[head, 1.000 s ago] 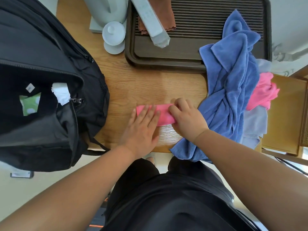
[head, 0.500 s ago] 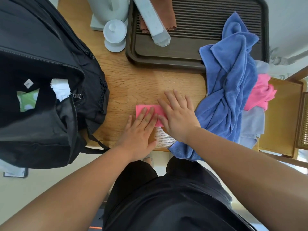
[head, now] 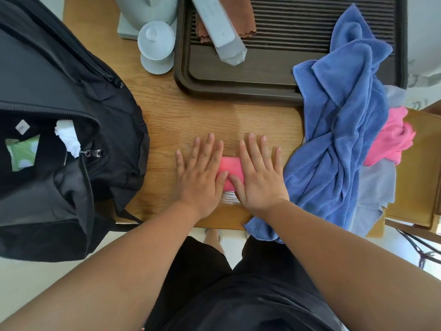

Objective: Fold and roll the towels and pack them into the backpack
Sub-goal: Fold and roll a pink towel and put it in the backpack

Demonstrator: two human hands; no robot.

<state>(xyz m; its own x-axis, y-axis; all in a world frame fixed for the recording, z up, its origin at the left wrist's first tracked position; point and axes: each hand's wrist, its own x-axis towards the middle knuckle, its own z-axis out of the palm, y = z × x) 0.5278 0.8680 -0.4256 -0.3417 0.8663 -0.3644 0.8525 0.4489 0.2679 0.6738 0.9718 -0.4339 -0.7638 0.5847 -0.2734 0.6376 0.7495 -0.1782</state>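
Observation:
A small folded pink towel (head: 231, 166) lies on the wooden table (head: 191, 115) near its front edge. My left hand (head: 200, 173) and my right hand (head: 259, 174) both press flat on it with straight fingers, so only a strip of pink shows between them. The black backpack (head: 59, 163) stands open at the left, with a white towel (head: 68, 137) and a green dotted one (head: 22, 152) inside. A crumpled blue towel (head: 341, 139) lies at the right, beside a loose pink towel (head: 391, 142) and a grey one (head: 374, 187).
A dark slatted tray (head: 238, 77) sits at the back of the table, holding a white remote-like bar (head: 219, 29) and a brown cloth (head: 202, 34). A white lidded cup (head: 156, 46) and a kettle base stand left of it. A wooden chair (head: 420, 175) is at the right.
My right hand has uncurled from the pink towel and now lies flat on it. Both hands have spread over the towel, covering most of it.

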